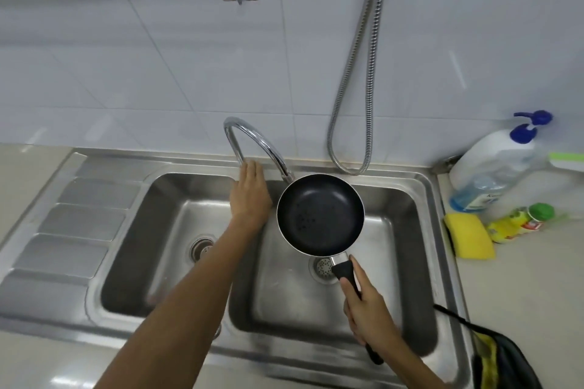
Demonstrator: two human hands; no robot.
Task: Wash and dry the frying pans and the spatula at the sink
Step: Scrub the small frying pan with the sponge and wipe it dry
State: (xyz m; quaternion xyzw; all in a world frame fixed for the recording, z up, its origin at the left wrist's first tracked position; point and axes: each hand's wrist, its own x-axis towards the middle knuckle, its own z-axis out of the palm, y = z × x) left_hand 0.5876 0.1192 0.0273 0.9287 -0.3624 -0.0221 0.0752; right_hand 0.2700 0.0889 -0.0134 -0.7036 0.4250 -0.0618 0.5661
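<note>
Over the right basin of the sink (410,230), the right hand (368,309) is wrapped round the black handle of a small frying pan (320,215). It holds the pan level and mouth-up, the far rim just under the end of the tap spout (252,136), apparently so that water will fall straight into it. The left hand (251,196) reaches across with fingers straight and together, laid flat at the foot of the tap. Any lever there is hidden beneath it; I judge it means to turn the water on. No stream shows.

The pan has a dark non-stick inside, a bright metal edge, and a scatter of small specks on its floor; drops or residue, I cannot tell.

On the counter to the right lie a yellow sponge (471,235), a pump bottle (493,167) and a green-capped bottle (521,223), handy for scrubbing. A yellow-and-black cloth (499,357) sits at the near corner. No spatula or second pan is in view.
</note>
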